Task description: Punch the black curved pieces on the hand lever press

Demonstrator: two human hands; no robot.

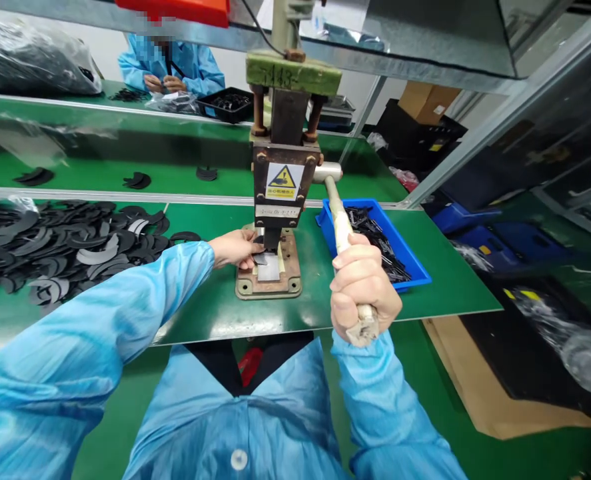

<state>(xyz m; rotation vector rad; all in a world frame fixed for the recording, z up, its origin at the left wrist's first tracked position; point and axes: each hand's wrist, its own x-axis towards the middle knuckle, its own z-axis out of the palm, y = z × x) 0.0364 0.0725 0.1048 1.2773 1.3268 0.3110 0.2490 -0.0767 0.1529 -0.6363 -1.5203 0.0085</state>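
Observation:
A small hand press (pixel 280 180) with a yellow warning label stands on the green bench, on a metal base plate (pixel 248 288). My right hand (pixel 362 287) is closed around the press lever (pixel 339 220), which slopes down toward me. My left hand (pixel 236 249) rests at the base, its fingertips on a dark flat part (pixel 261 257) under the press head. Both arms are in light blue sleeves.
A heap of black curved flat parts (pixel 60 243) lies at the left. A blue bin (pixel 378 243) with black pieces sits right of the press. Across a green conveyor belt (pixel 125 153), another person in blue (pixel 172 63) handles parts beside a black tray (pixel 228 105). Boxes stand at right.

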